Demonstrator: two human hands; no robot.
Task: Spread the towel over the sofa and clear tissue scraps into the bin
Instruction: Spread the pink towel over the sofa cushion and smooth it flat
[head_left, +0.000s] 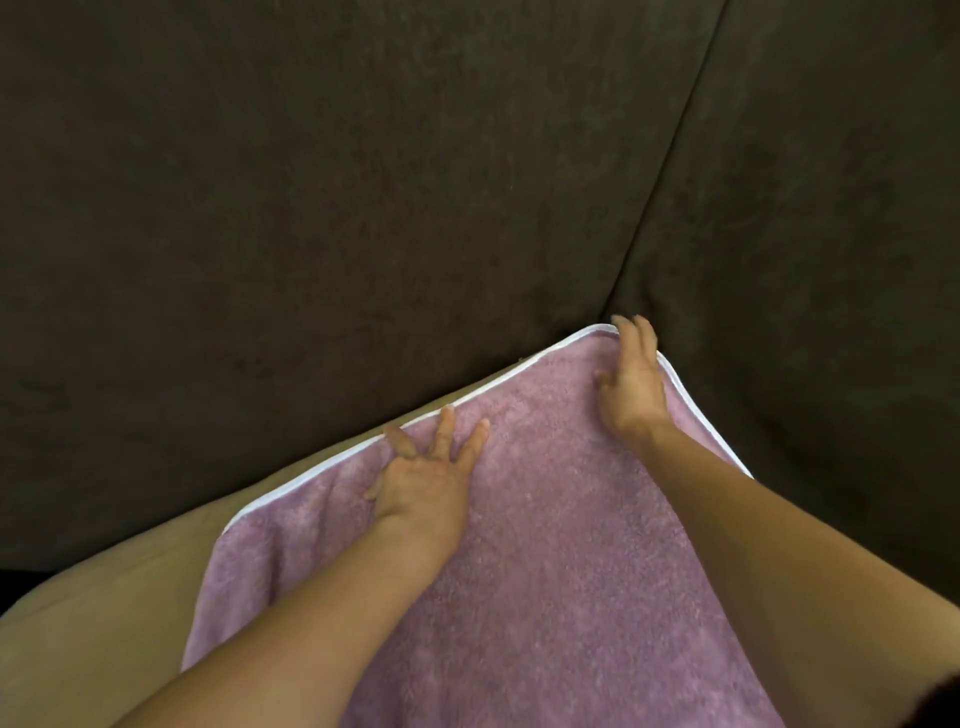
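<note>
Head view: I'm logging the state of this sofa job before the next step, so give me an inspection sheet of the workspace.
Surface: tan seat cushion, bare on the left.
Job's things: purple towel with white edging lies flat on the seat, far edge against the dark backrest. No tissue scraps or bin seen.
Clutter: nothing seen.
Grippers: left hand pressed flat, fingers spread, near the far edge; right hand open at the far right corner.
Cables: nothing seen.
Surroundings: dark sofa back with a seam at right.
</note>
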